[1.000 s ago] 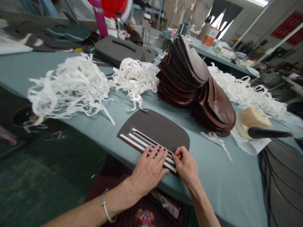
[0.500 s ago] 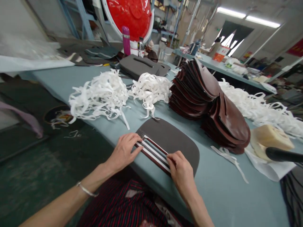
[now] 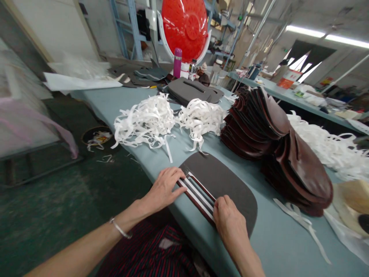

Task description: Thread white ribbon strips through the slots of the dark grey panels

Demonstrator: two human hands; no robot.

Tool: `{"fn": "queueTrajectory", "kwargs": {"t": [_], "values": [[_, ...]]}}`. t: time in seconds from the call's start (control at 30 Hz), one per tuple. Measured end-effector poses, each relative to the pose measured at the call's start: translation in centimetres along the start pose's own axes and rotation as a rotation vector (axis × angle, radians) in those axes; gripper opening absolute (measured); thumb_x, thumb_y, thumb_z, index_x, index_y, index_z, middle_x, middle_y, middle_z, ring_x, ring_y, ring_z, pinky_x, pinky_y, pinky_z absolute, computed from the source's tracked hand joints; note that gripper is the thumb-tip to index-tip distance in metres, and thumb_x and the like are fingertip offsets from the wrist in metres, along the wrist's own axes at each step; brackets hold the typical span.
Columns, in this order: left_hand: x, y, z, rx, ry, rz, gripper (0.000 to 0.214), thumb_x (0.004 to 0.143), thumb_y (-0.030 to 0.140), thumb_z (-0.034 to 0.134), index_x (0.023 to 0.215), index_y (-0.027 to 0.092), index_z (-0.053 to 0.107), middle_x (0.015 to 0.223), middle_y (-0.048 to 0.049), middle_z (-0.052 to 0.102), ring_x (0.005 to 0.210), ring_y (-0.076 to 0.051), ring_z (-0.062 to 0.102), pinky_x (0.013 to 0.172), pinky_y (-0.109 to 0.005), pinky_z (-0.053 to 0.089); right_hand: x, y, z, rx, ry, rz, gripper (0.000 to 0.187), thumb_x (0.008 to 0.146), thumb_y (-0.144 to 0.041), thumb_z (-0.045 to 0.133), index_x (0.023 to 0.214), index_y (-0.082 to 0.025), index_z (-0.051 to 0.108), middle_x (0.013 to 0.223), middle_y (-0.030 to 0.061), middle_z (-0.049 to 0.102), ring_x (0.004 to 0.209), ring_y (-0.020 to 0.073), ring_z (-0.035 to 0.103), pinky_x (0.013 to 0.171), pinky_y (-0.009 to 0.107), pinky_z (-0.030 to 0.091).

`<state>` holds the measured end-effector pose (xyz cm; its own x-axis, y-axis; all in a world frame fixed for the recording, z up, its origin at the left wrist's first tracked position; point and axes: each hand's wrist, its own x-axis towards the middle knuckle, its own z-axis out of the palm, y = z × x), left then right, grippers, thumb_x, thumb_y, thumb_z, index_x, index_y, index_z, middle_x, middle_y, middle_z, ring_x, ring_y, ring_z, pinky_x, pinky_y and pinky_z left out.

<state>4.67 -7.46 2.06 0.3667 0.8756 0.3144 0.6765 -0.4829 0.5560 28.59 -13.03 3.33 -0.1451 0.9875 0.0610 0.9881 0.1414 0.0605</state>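
A dark grey rounded panel [image 3: 227, 182] lies flat at the table's near edge. Along its near side, white tape strips [image 3: 198, 197] and narrow brown leather edges run around a long slot. My left hand [image 3: 165, 188] rests over the left end of these strips, thumb apart from the stretched fingers. At the strips' right end, my right hand [image 3: 230, 221] is closed, its fingertips pinching the end of the white-edged brown strip [image 3: 203, 187]. My palm hides exactly what lies beneath those fingers.
Two heaps of white tape [image 3: 147, 121] [image 3: 201, 119] lie beyond the panel. A tall stack of brown leather pieces [image 3: 259, 127] stands to the right, near a loose white strip [image 3: 305, 227]. Farther back are grey panels [image 3: 190, 90], a purple bottle [image 3: 177, 63] and a red basin [image 3: 184, 29].
The whole view has shifted, so the table and things appear farther right and slightly lower. Both hands stay at the same ends of the strips; the right fingers look more tucked in.
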Motion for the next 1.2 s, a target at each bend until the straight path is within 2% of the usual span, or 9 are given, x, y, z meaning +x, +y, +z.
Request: {"fn": "queueTrajectory", "kwargs": {"t": [0.13, 0.27, 0.4, 0.53, 0.63, 0.8, 0.93, 1.07, 1.2], "values": [[-0.1, 0.1, 0.0, 0.001, 0.028, 0.001, 0.024, 0.084, 0.031, 0.060, 0.106, 0.021, 0.057, 0.111, -0.0059, 0.059, 0.110, -0.021, 0.053, 0.097, -0.041, 0.041, 0.1, 0.5, 0.0, 0.010, 0.053, -0.053, 0.013, 0.082, -0.014, 0.049, 0.073, -0.023, 0.052, 0.076, 0.0021, 0.060, 0.068, 0.0174, 0.057, 0.060, 0.028, 0.037], [-0.2, 0.0, 0.1, -0.005, 0.036, 0.004, 0.025, 0.084, 0.031, 0.060, 0.106, 0.021, 0.057, 0.111, -0.0059, 0.058, 0.110, -0.021, 0.052, 0.097, -0.041, 0.040, 0.0, 0.2, 0.0, 0.088, 0.066, 0.030, 0.012, 0.084, -0.018, 0.051, 0.073, -0.024, 0.054, 0.064, 0.0000, 0.060, 0.062, 0.0183, 0.057, 0.063, 0.030, 0.035], [-0.2, 0.1, 0.0, -0.007, 0.028, -0.005, 0.024, 0.085, 0.030, 0.060, 0.107, 0.021, 0.056, 0.112, -0.0054, 0.058, 0.111, -0.021, 0.050, 0.099, -0.040, 0.038, 1.2, -2.1, 0.3, 0.182, 0.092, 0.033, 0.014, 0.089, -0.023, 0.050, 0.078, -0.023, 0.060, 0.072, 0.0031, 0.065, 0.068, 0.0204, 0.059, 0.065, 0.031, 0.036], [-0.2, 0.3, -0.1, 0.007, 0.015, -0.016, 0.025, 0.085, 0.030, 0.059, 0.108, 0.022, 0.056, 0.111, -0.0052, 0.057, 0.110, -0.021, 0.050, 0.098, -0.039, 0.039, 3.6, -5.2, 0.4, 0.323, 0.147, -0.035, 0.020, 0.087, -0.010, 0.046, 0.088, -0.019, 0.063, 0.084, 0.0064, 0.064, 0.081, 0.0203, 0.058, 0.069, 0.029, 0.039], [-0.2, 0.5, -0.3, 0.061, -0.010, 0.003, 0.031, 0.086, 0.027, 0.057, 0.117, 0.024, 0.054, 0.112, -0.0058, 0.056, 0.109, -0.021, 0.050, 0.096, -0.040, 0.040, 4.9, -6.9, 0.5, 0.388, 0.173, -0.095, 0.028, 0.086, -0.004, 0.043, 0.097, -0.019, 0.064, 0.090, 0.0066, 0.061, 0.084, 0.0198, 0.054, 0.071, 0.029, 0.041], [-0.3, 0.5, -0.5, 0.165, -0.042, 0.064, 0.025, 0.090, 0.028, 0.051, 0.114, 0.026, 0.059, 0.114, -0.0069, 0.054, 0.109, -0.022, 0.049, 0.096, -0.042, 0.039, 4.4, -7.8, 0.9, 0.185, 0.244, -0.216, 0.026, 0.086, -0.005, 0.043, 0.099, -0.015, 0.064, 0.090, 0.0097, 0.060, 0.082, 0.0237, 0.050, 0.069, 0.034, 0.042], [-0.5, 0.3, -0.2, 0.238, -0.038, 0.113, 0.025, 0.092, 0.026, 0.047, 0.114, 0.025, 0.059, 0.113, -0.0073, 0.055, 0.110, -0.022, 0.049, 0.095, -0.042, 0.040, 1.9, -6.2, 1.2, 0.020, 0.264, -0.282, 0.028, 0.085, -0.003, 0.042, 0.103, -0.011, 0.062, 0.090, 0.0117, 0.060, 0.079, 0.0248, 0.049, 0.065, 0.037, 0.043], [-0.5, 0.2, 0.1, 0.281, -0.028, 0.136, 0.025, 0.092, 0.025, 0.048, 0.113, 0.024, 0.060, 0.113, -0.0079, 0.055, 0.109, -0.023, 0.050, 0.094, -0.043, 0.041, -2.4, -2.0, 1.5, -0.004, 0.290, -0.337, 0.034, 0.087, -0.004, 0.038, 0.113, -0.012, 0.059, 0.099, 0.0137, 0.059, 0.086, 0.0254, 0.050, 0.069, 0.037, 0.045], [-0.6, 0.3, 0.3, 0.300, -0.033, 0.142, 0.025, 0.091, 0.023, 0.049, 0.114, 0.025, 0.060, 0.115, -0.0080, 0.055, 0.108, -0.022, 0.050, 0.094, -0.043, 0.041, -7.1, 2.3, 1.4, 0.027, 0.251, -0.360, 0.036, 0.090, -0.007, 0.038, 0.121, -0.011, 0.054, 0.107, 0.0158, 0.057, 0.096, 0.0276, 0.049, 0.079, 0.042, 0.046]]}}
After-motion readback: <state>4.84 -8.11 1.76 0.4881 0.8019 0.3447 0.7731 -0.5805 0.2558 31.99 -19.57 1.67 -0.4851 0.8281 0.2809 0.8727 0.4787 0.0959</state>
